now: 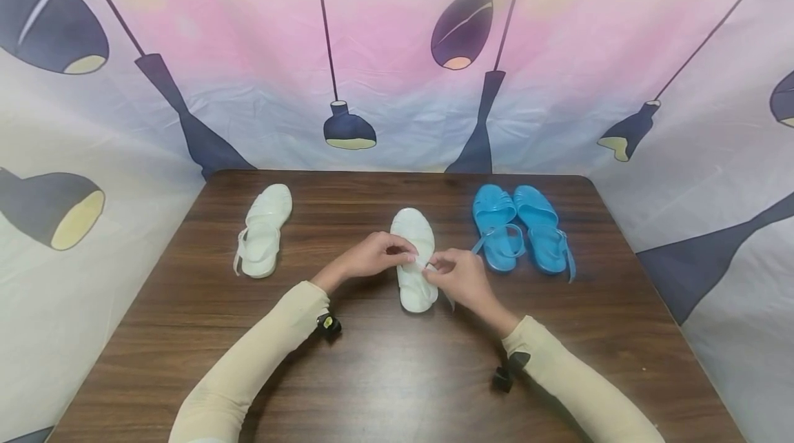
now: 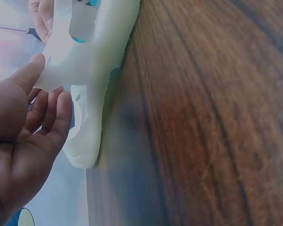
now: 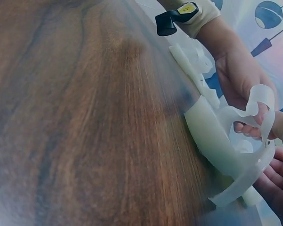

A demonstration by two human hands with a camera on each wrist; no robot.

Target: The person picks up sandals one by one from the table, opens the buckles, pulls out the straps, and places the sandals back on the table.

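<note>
A white sandal (image 1: 412, 226) lies on the table before me, its toe pointing away. From its left side my left hand (image 1: 372, 255) pinches the pale ankle strap (image 2: 66, 68) between thumb and fingers. My right hand (image 1: 464, 279) pinches the same strap on the right side, and the two hands are close together over the sandal. In the right wrist view, a loose strap end (image 3: 240, 186) hangs past the sole's side, and another part of the strap loops up near the right fingers. The fastening itself is too small to make out.
A second white sandal (image 1: 269, 203) lies at the left of the brown wooden table (image 1: 384, 381). Two blue sandals, one on the left (image 1: 493, 203) and one on the right (image 1: 535, 206), lie side by side at the right. Printed cloth (image 1: 248, 29) hangs behind the table.
</note>
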